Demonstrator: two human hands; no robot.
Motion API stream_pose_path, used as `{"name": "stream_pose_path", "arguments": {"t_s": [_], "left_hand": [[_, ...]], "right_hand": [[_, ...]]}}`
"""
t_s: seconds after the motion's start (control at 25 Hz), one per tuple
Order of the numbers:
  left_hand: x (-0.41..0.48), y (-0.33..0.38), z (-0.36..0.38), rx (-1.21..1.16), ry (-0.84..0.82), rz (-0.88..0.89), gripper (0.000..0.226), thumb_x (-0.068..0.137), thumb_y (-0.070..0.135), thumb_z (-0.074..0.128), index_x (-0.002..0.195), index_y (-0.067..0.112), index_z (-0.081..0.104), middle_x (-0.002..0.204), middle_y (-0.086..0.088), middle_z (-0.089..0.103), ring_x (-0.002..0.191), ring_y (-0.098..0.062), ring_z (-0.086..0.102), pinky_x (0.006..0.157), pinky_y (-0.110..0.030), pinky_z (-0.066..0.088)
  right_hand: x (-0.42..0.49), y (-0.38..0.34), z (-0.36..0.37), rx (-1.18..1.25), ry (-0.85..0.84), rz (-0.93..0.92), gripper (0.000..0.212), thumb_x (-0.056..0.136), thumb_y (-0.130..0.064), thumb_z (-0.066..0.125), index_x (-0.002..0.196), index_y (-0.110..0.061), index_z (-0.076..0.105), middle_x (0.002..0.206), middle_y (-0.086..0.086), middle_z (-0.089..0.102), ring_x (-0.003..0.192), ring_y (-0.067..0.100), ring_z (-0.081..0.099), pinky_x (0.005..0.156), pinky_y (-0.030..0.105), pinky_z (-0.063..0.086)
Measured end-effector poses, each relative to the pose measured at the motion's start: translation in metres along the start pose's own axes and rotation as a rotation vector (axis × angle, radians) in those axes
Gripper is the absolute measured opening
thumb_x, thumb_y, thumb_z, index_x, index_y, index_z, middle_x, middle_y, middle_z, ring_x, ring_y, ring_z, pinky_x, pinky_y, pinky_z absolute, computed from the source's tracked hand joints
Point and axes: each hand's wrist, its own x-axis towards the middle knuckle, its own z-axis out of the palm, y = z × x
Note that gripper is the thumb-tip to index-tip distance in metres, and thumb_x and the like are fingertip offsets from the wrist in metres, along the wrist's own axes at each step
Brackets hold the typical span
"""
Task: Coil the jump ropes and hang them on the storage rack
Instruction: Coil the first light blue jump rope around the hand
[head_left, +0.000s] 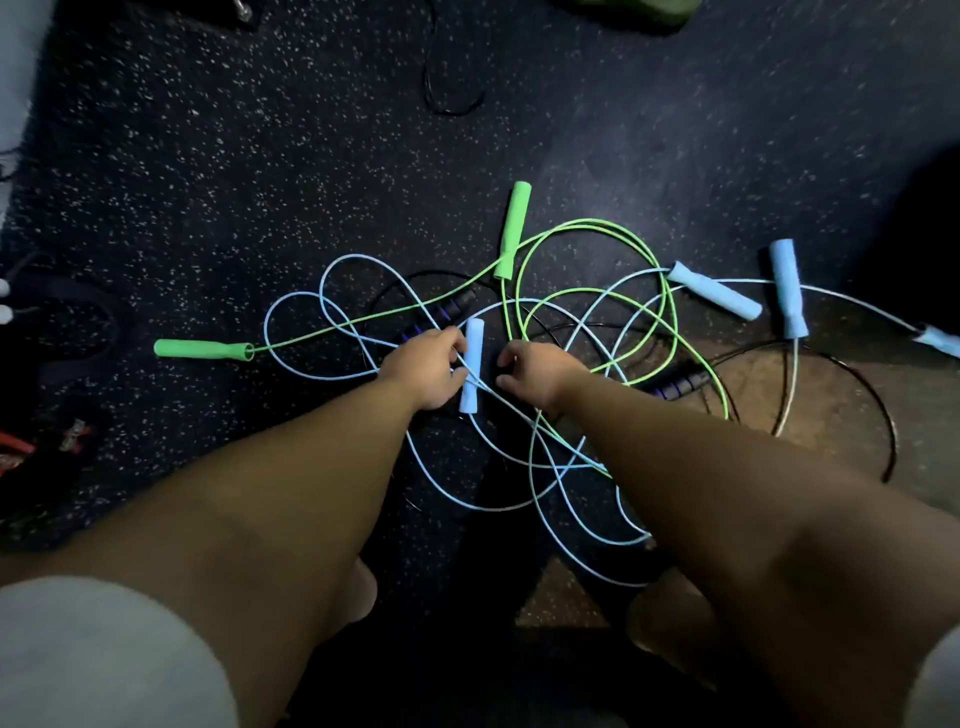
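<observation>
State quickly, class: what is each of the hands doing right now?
Left hand: grips the light blue handle.
Right hand: fingers curled; whether it holds anything cannot be told.

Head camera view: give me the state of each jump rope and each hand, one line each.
Green jump rope: uncoiled on the floor, tangled with the others.
Light blue jump ropes: uncoiled, tangled.
Black jump rope: uncoiled, mostly under the tangle.
Light blue handle: held by the left hand.
Left hand: grips that handle.
Right hand: fingers curled over the cords; hold unclear.
</observation>
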Motion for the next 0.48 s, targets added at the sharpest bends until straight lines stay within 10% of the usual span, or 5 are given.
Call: {"name": "stream_pose_path", "arguments": {"t_s": [0.48], "left_hand": [[-0.019,-0.010,0.010,-0.027,0.153,0.055,0.019,0.085,0.013,0.069,0.085,0.028,0.057,0.098,0.006,0.058,0.081,-0.022,0.061,0.073,-0.035,0.049]], "right_hand": [[-0.018,0.007,0.028,0.130,0.119,0.101,0.005,0.089,-0.023,0.067,0.092,-0.024,0.063,0.092,0.002,0.068,0.088,0.024,0.062,0.075,0.029,0.047]]}}
